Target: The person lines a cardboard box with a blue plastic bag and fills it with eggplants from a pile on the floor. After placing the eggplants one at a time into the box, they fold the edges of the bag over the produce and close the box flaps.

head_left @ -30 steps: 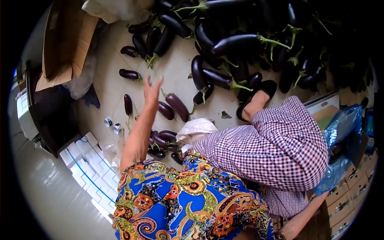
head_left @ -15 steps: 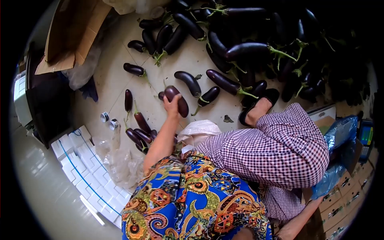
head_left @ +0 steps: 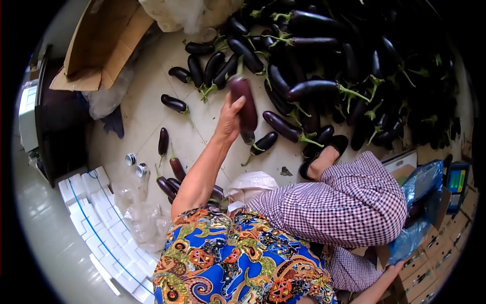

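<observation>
One eggplant [head_left: 244, 104] is lifted clear of the floor [head_left: 147, 121] in the left hand [head_left: 229, 119], whose fingers wrap the lower half of the fruit, stalk end pointing down. The right hand is scarcely visible at the bottom edge of the view, so whether it is clenched or released cannot be told. Behind the raised fruit lies the eggplant pile [head_left: 349, 66]; several loose eggplants [head_left: 174, 103] are scattered on the tiles, and a small sorted group [head_left: 172, 180] lies near the person's knee. Judged from its glossy skin, the fruit is probably smooth and somewhat slippery, firm but liable to bruise, and moderately heavy for one hand. A grip around the thick middle appears safest; the green stalk looks spiny and may snap.
</observation>
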Action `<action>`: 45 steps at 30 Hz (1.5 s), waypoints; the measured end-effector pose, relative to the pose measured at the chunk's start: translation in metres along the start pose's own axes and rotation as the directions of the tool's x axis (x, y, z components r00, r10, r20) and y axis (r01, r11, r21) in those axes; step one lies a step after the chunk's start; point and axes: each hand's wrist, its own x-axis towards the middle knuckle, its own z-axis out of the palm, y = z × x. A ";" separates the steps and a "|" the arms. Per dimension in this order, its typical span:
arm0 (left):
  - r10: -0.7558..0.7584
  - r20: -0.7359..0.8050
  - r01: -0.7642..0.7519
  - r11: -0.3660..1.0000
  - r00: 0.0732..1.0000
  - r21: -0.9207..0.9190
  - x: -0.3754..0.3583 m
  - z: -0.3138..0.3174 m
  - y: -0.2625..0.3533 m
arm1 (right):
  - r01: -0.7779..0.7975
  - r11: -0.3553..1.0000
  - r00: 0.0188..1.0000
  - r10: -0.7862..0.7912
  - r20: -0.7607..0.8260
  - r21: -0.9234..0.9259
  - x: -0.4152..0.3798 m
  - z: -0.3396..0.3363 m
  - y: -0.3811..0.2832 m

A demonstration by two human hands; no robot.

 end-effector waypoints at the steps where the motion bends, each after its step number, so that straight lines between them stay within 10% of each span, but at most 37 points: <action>1: 0.054 0.066 -0.055 0.998 0.996 0.015 0.009 0.011 0.005 | -0.006 1.000 1.000 0.006 -0.006 0.003 0.003 -0.004 0.001; 4: 0.094 0.140 -0.109 0.988 0.986 0.105 0.021 0.024 0.029 | -0.040 0.999 0.998 0.042 -0.045 0.031 0.005 -0.025 0.005; 7: 0.235 -0.214 -0.114 0.881 0.948 0.460 0.060 -0.041 0.025 | -0.076 0.995 0.993 0.081 -0.084 0.065 0.013 -0.037 0.009; 9: 0.547 -0.350 -0.153 0.674 0.760 0.723 0.091 -0.115 0.016 | -0.100 0.992 0.989 0.107 -0.099 0.080 0.015 -0.045 0.008; 13: 0.690 -0.359 0.148 0.347 0.628 0.926 0.124 -0.200 0.022 | -0.138 0.984 0.977 0.154 -0.148 0.111 0.021 -0.060 0.011; 23: 0.381 -0.650 0.516 0.402 0.657 0.756 0.197 -0.234 0.027 | -0.194 0.963 0.944 0.235 -0.231 0.186 0.011 -0.069 0.000; 30: 0.526 -0.507 0.322 0.406 0.683 0.855 0.143 -0.180 0.027 | -0.201 0.959 0.939 0.247 -0.238 0.200 0.028 -0.080 -0.001; 33: 0.592 -0.329 -0.104 0.579 0.735 0.809 0.113 -0.146 0.007 | -0.199 0.959 0.943 0.243 -0.227 0.200 0.039 -0.081 -0.006; 36: 0.264 -0.307 -0.129 0.908 0.914 0.399 0.073 -0.023 0.023 | -0.196 0.961 0.945 0.238 -0.224 0.194 0.045 -0.081 -0.012; 39: 0.260 -0.032 -0.223 0.879 0.965 0.420 0.070 0.051 0.040 | -0.190 0.963 0.946 0.232 -0.227 0.192 0.046 -0.083 -0.014; 41: 0.452 0.071 -0.408 0.712 0.889 0.572 0.104 0.045 0.045 | -0.189 0.961 0.944 0.235 -0.233 0.203 0.046 -0.084 -0.012; 45: 0.737 -0.313 -0.182 0.506 0.599 0.843 0.229 -0.071 0.053 | -0.215 0.951 0.932 0.268 -0.245 0.223 0.034 -0.087 0.000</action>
